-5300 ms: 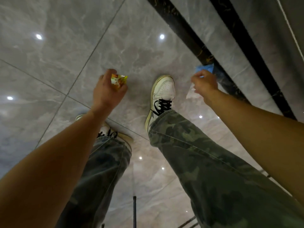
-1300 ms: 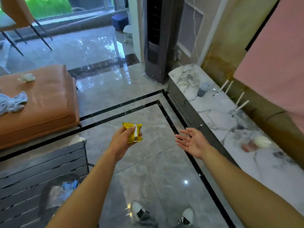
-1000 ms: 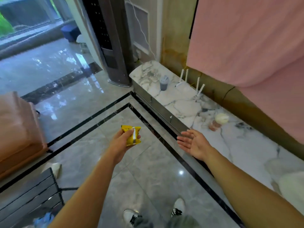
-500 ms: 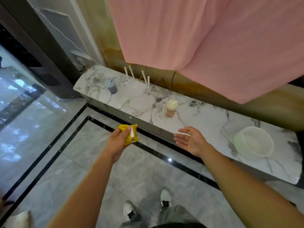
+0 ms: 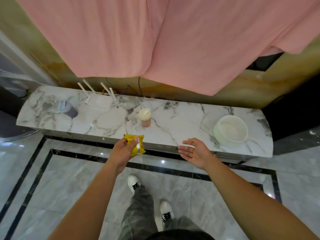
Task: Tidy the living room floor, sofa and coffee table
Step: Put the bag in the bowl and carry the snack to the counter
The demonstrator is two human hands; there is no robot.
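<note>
My left hand [image 5: 123, 150] grips a small yellow snack packet [image 5: 136, 144] in front of me, over the front edge of a low marble cabinet [image 5: 181, 122]. My right hand [image 5: 195, 152] is held out to the right of it, palm up, fingers relaxed, holding nothing. Both hands hover above the grey tiled floor [image 5: 69, 179] close to the cabinet's edge.
On the marble top stand a grey cup [image 5: 68, 108], a white router with antennas [image 5: 97, 94], a pink bottle with a cream lid [image 5: 145, 116] and a pale green bowl [image 5: 231, 129]. A pink cloth [image 5: 164, 40] hangs on the wall behind. My feet [image 5: 135, 184] stand on the floor.
The view swung right from the orange sofa and bench to face the marble cabinet. My left hand kept the yellow packet; my right hand stayed empty after holding a blue item earlier.
</note>
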